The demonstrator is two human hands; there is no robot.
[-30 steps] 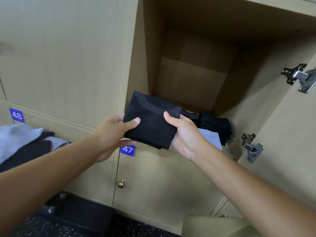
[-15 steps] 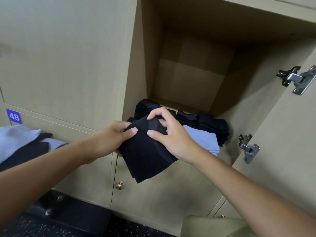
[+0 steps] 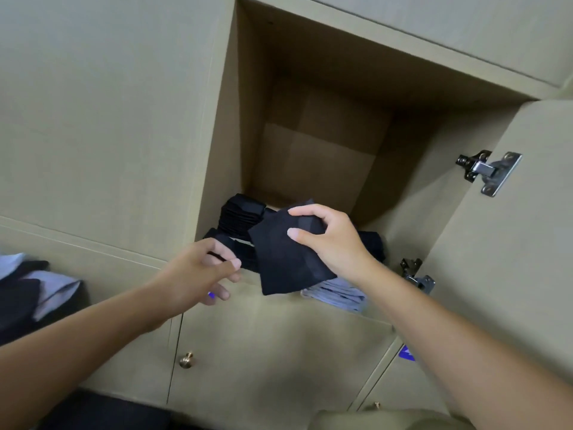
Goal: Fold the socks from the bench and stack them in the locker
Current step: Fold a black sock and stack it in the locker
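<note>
Stacking step: right hand (image 3: pixel 333 243) pinching folded black sock (image 3: pixel 288 259) at locker (image 3: pixel 325 156) mouth, above stacked socks (image 3: pixel 238 212); left hand (image 3: pixel 201 271) loosely curled, releasing; needing placing farther in.

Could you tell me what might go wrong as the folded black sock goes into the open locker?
The right hand pinches the folded black sock only at its upper edge, so the fold may fall open. The grey socks below it overhang the locker's front lip and a nudge could tip them out. The left hand seems to touch the black stack beside it, which could topple.
</note>
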